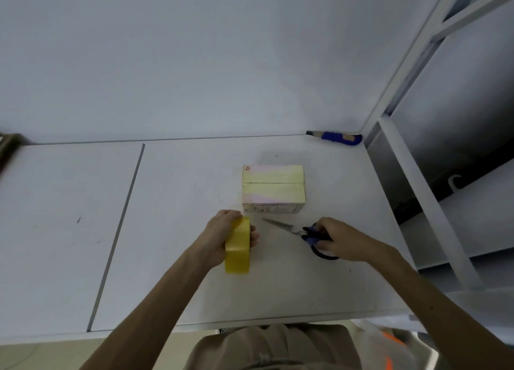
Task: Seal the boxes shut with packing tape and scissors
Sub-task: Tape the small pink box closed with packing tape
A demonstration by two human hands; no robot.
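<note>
A small pale yellow and pink box (273, 187) lies on the white table (172, 189), flaps closed, with a seam across its top. In front of it my left hand (219, 237) grips a yellow roll of packing tape (237, 246) that stands on edge. To the right my right hand (345, 240) rests on the dark blue handles of the scissors (303, 233), fingers curled over them. The scissors lie flat, their blades pointing left toward the box's near corner.
A blue utility knife (338, 138) lies at the table's back right corner against the wall. A white metal shelf frame (417, 191) stands close on the right. A seam in the tabletop (122, 222) runs front to back on the left. A dark object (8, 147) sits at the far left edge.
</note>
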